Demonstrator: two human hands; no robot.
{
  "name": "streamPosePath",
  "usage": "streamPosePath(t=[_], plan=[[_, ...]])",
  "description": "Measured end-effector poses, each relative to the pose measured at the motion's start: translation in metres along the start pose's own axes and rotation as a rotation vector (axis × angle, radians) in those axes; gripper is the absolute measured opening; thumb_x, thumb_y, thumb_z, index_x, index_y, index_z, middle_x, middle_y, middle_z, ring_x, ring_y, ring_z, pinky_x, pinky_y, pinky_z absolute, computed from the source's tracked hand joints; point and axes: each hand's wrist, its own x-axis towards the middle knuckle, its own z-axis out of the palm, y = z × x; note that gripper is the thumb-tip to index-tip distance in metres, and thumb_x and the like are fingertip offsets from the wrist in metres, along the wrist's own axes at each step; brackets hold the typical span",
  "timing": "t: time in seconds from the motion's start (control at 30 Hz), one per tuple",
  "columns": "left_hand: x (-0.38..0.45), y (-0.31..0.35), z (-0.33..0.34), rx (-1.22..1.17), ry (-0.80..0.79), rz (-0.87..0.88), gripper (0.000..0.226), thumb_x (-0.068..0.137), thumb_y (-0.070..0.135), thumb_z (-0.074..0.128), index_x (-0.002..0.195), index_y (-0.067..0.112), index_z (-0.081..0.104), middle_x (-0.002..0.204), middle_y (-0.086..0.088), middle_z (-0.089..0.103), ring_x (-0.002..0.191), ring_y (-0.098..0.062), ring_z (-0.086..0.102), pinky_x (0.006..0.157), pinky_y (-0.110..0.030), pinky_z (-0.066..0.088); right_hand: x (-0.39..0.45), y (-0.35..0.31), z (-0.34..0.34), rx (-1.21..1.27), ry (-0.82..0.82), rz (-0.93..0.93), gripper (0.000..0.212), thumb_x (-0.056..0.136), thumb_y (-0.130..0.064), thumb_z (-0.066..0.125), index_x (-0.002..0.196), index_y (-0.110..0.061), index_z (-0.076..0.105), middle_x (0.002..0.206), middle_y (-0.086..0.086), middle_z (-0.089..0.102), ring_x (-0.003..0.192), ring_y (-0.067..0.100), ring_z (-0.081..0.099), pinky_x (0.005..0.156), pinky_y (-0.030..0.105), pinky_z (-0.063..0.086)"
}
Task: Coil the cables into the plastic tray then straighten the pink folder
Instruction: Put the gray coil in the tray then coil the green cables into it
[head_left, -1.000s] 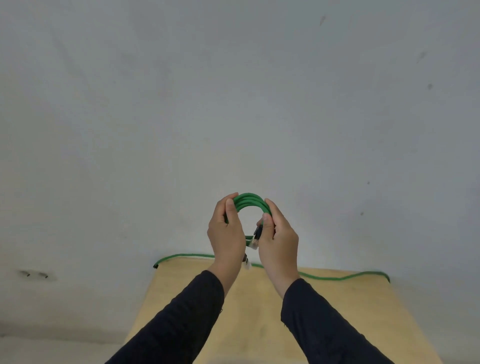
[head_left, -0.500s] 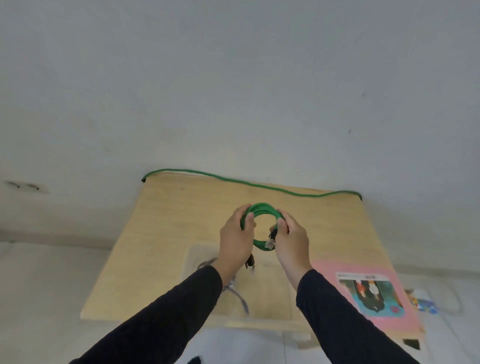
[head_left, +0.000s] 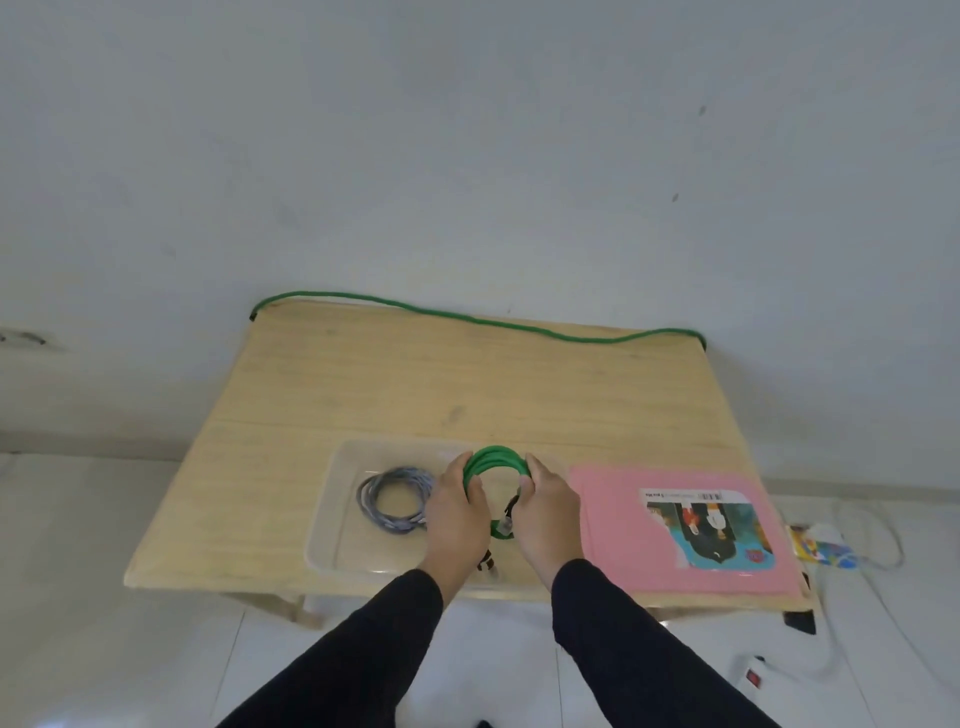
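Grey cable (head_left: 397, 500): already coiled and lying inside the tray, at its left end — one cable looks done.
Tray (head_left: 332, 512): clear plastic, near the front edge of the table (head_left: 363, 384), with room left in its right half.
Left hand (head_left: 457, 512): fingers curled shut around the left side of the green coil, thumb over the top strands.
Green coil (head_left: 493, 460): a second ago it is held up high against the wall, well above the table; half a second ago it is lower, over the tabletop; now it sits low over the right half of the tray, just beside the grey cable. Whether it touches the tray floor I cannot tell.
Plug ends (head_left: 503, 527): they dangle between the two hands, loose from the loops.
Right hand (head_left: 548, 512): fingers closed on the right side of the coil — both hands grip it, neither has let go.
What the change means: winding looks finished and the step is now setting the coil down; opening the fingers gently should keep the loops from springing apart.
Pink folder (head_left: 618, 519): flat on the table just right of the tray, slightly askew to the table edge, untouched.
Long green cable (head_left: 467, 317): stretched along the far edge of the table, not yet coiled — likely more work before the folder.
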Motion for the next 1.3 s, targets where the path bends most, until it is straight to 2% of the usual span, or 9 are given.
streamPosePath(t=[0.2,0.37,0.47,0.57,0.73,0.87,1.07,1.2,1.3], plan=[[0.003,-0.007,0.005,-0.011,-0.014,-0.029,0.035,0.097,0.017,0.036,0.131,0.014,0.042,0.12,-0.011,0.058,0.111,-0.023,0.053,0.093,-0.033,0.041,0.0,0.009,0.002,-0.116,0.005,-0.049,0.038,0.098,-0.013,0.035,0.135,-0.012,0.043,0.117,0.011,0.061,0.053,-0.006,0.047,0.047,-0.002,0.035],[0.01,-0.011,0.006,0.093,-0.13,-0.074,0.038,0.098,0.017,0.033,0.135,0.016,0.039,0.127,-0.013,0.053,0.115,-0.026,0.049,0.094,-0.033,0.038,0.006,0.02,0.01,-0.17,-0.013,-0.034,0.033,0.096,-0.012,0.036,0.124,-0.006,0.051,0.09,0.006,0.058,0.056,0.004,0.046,0.047,0.003,0.037],[0.012,-0.011,0.007,0.152,-0.177,-0.103,0.041,0.098,0.017,0.03,0.138,0.013,0.035,0.132,-0.017,0.047,0.119,-0.029,0.046,0.097,-0.035,0.038,0.011,0.024,0.014,-0.191,-0.059,0.019,0.031,0.095,-0.009,0.036,0.121,-0.005,0.053,0.089,0.01,0.063,0.063,0.011,0.049,0.045,0.006,0.037],[0.014,-0.011,0.008,0.214,-0.183,-0.112,0.041,0.098,0.014,0.03,0.139,0.01,0.034,0.137,-0.018,0.041,0.124,-0.028,0.042,0.101,-0.031,0.033,0.014,0.027,0.016,-0.231,-0.128,0.058,0.026,0.093,-0.005,0.037,0.109,-0.001,0.057,0.077,0.003,0.054,0.063,0.013,0.049,0.044,0.014,0.029],[0.011,-0.005,0.007,0.264,-0.195,-0.062,0.043,0.098,0.014,0.03,0.141,0.004,0.03,0.144,-0.015,0.033,0.131,-0.023,0.034,0.105,-0.023,0.025,0.012,0.033,0.025,-0.332,-0.135,0.003,0.032,0.09,-0.006,0.038,0.121,-0.002,0.048,0.112,0.015,0.048,0.097,0.029,0.052,0.082,0.031,0.044],[0.006,-0.001,0.008,0.287,-0.167,0.035,0.043,0.096,0.011,0.036,0.138,0.004,0.032,0.145,-0.015,0.035,0.133,-0.026,0.033,0.107,-0.03,0.027,-0.001,0.03,0.018,-0.416,-0.135,-0.186,0.042,0.096,-0.016,0.034,0.136,-0.001,0.035,0.135,0.012,0.04,0.125,0.025,0.039,0.101,0.029,0.036],[0.002,-0.001,0.004,0.356,-0.151,0.15,0.046,0.092,0.008,0.043,0.138,0.005,0.033,0.146,-0.014,0.033,0.133,-0.027,0.034,0.108,-0.034,0.032,-0.009,0.031,0.009,-0.491,-0.008,-0.461,0.039,0.087,-0.02,0.032,0.116,-0.002,0.053,0.11,0.01,0.059,0.103,0.024,0.057,0.087,0.031,0.051],[-0.002,-0.009,0.0,0.748,-0.182,0.327,0.052,0.093,0.007,0.037,0.141,-0.002,0.019,0.148,-0.015,0.027,0.136,-0.028,0.024,0.114,-0.031,0.019,-0.015,0.029,-0.004,-0.549,0.008,-0.568,0.035,0.088,-0.022,0.035,0.111,-0.005,0.056,0.105,0.007,0.061,0.098,0.021,0.06,0.085,0.027,0.052],[-0.005,-0.01,-0.007,0.945,-0.198,0.472,0.035,0.087,0.011,0.048,0.12,0.0,0.05,0.128,-0.016,0.051,0.119,-0.03,0.045,0.103,-0.036,0.036,-0.017,0.028,-0.011,-0.585,0.018,-0.601,0.036,0.089,-0.025,0.035,0.111,-0.005,0.056,0.107,0.006,0.061,0.1,0.02,0.059,0.087,0.026,0.05]])
